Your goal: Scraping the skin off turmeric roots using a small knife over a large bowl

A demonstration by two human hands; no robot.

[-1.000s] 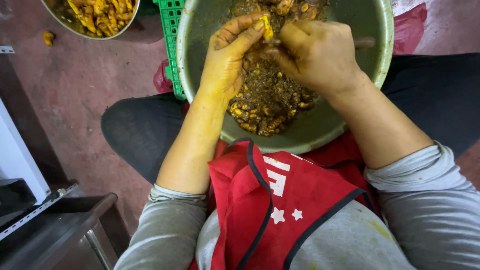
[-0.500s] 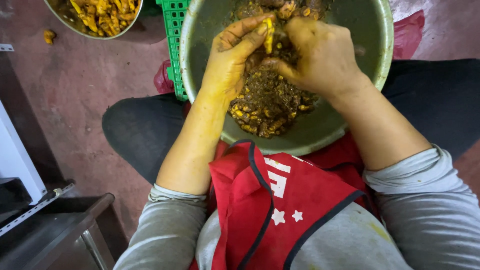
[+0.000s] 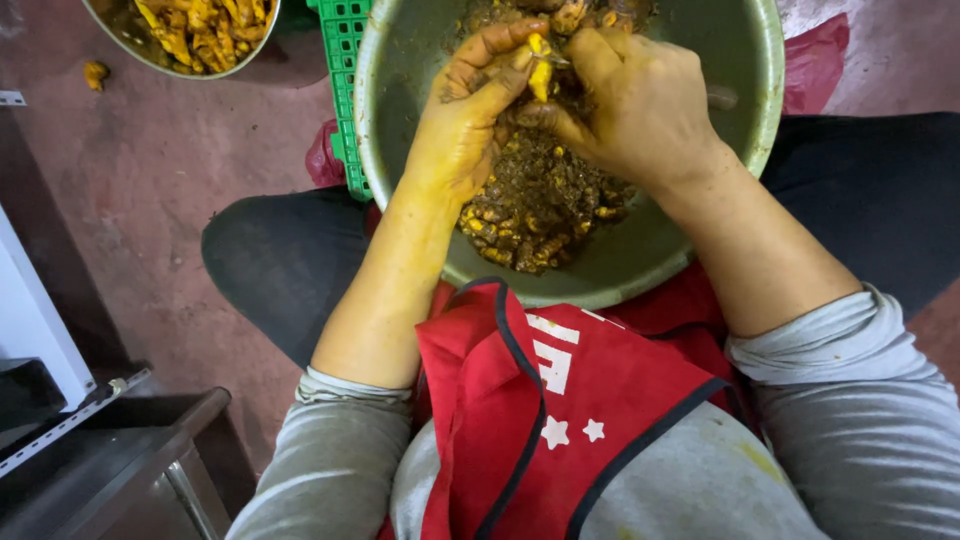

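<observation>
A large metal bowl [image 3: 745, 150] rests between my knees, with a heap of brown peelings and yellow root bits [image 3: 540, 205] in it. My left hand [image 3: 470, 115], stained yellow, pinches a small yellow root piece [image 3: 540, 70] above the heap. My right hand [image 3: 635, 105] is closed right against it on the same piece; a thin blade seems to show at its fingers, though I cannot tell for sure. Both forearms reach out from grey sleeves over a red apron [image 3: 570, 400].
A second metal bowl [image 3: 185, 35] of peeled yellow roots stands at the top left on the reddish floor. A green plastic crate [image 3: 345, 70] lies behind the large bowl. A loose root bit [image 3: 95, 72] lies on the floor. Metal furniture [image 3: 90, 450] stands at the lower left.
Both hands stay on the root piece over the bowl; the fingers have shifted slightly as the piece is worked.
</observation>
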